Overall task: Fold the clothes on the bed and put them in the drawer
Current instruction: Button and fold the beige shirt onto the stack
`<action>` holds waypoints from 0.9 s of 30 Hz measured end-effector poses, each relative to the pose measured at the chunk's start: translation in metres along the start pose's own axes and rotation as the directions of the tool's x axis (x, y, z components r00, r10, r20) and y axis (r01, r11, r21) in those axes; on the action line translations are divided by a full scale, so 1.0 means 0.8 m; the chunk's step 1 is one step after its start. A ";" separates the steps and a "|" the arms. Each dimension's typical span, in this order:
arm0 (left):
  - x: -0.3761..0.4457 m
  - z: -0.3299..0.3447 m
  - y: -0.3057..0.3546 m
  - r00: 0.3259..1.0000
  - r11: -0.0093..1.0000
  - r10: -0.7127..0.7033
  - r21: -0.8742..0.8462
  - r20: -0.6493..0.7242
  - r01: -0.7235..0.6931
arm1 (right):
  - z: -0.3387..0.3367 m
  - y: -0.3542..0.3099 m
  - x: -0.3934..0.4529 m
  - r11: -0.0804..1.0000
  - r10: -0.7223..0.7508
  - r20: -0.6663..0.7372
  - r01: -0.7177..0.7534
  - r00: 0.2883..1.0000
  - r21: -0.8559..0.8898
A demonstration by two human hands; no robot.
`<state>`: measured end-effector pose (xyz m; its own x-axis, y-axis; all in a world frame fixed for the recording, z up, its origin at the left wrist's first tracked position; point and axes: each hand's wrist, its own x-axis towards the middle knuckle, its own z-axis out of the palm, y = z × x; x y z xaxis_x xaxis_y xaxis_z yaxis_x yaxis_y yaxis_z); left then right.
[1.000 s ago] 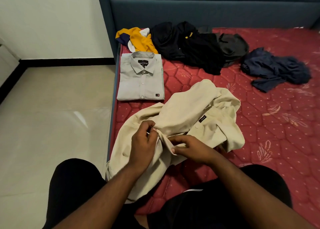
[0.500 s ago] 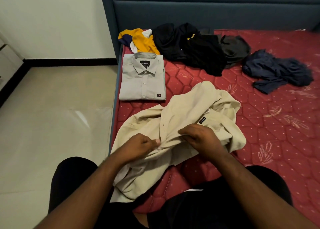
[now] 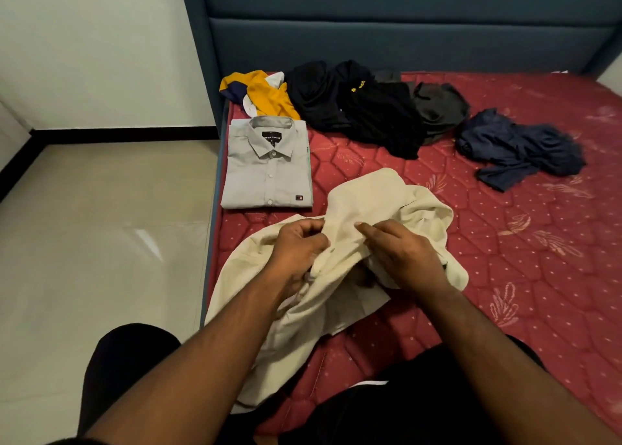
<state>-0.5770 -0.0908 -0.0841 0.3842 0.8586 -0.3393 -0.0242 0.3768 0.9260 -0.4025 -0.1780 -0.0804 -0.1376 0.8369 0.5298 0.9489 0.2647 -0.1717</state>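
Both your left hand [image 3: 298, 246] and right hand [image 3: 400, 252] clench the crumpled cream cotton shirt [image 3: 367, 205] at six o'clock on the red quilted bed [image 3: 505, 276]. The grey button-up shirt [image 3: 267, 168] lies folded at eleven o'clock; the dark heap [image 3: 363, 108] at twelve remains, nothing drawered yet.

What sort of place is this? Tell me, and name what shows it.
Most likely a bedroom in a home. A red quilted mattress sits against a padded blue headboard, loose clothes and a folded grey shirt lie on it, and a tiled floor runs beside it.
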 end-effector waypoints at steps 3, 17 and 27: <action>-0.010 0.007 0.002 0.996 0.997 0.000 0.078 0.094 -0.007 | -0.005 0.001 0.004 0.999 -0.009 -0.024 0.010 1.000 0.041; -0.039 0.006 -0.006 0.979 0.972 0.161 0.153 0.125 -0.179 | -0.008 -0.017 -0.005 0.948 0.004 -0.034 0.007 0.999 0.319; -0.043 -0.002 -0.007 0.936 0.878 0.262 0.344 0.236 -0.332 | 0.004 -0.020 -0.006 0.920 0.050 0.021 -0.054 0.999 0.389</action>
<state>-0.5918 -0.1218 -0.0776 0.5710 0.8201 -0.0361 0.1688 -0.0743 0.9829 -0.4183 -0.1848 -0.0827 -0.0958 0.8588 0.5033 0.7698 0.3845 -0.5095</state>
